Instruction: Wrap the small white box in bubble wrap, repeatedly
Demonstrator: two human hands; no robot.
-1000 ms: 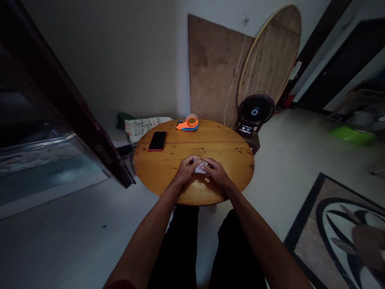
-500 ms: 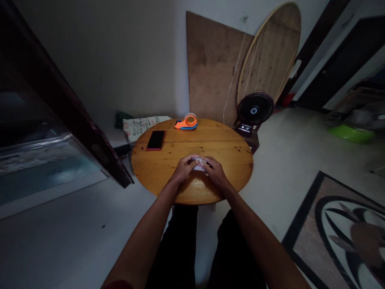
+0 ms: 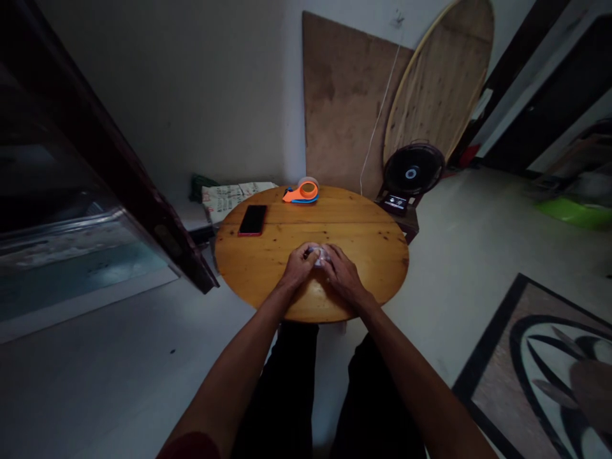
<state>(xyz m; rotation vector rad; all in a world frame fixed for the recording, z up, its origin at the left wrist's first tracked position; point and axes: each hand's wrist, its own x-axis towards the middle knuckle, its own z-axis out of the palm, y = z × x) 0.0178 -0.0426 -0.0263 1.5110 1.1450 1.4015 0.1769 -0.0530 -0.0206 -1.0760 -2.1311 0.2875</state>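
Over the middle of a round wooden table (image 3: 268, 268), my left hand (image 3: 300, 262) and my right hand (image 3: 341, 268) come together around a small whitish item (image 3: 321, 256). It looks pale and a little shiny; its kind cannot be made out, since fingers cover much of it. The fingers of both hands curl about it from either side, thumbs on the near face. Beyond them, at the table's far edge, is an orange and blue tape dispenser (image 3: 302, 192) with a roll of tape. A dark phone with a red edge (image 3: 252, 220) lies at the table's left.
A black fan (image 3: 414, 171) stands just past the table's right edge. Behind lean a brown board (image 3: 344, 102) and a round wooden tabletop (image 3: 442, 83). Printed sacking (image 3: 229, 197) lies behind the left rim. A dark frame post (image 3: 162, 236) rises at left.
The view has shifted slightly, so the table and its things appear a little to the right. My fingers have changed position slightly on the whitish item, which stays between both hands.
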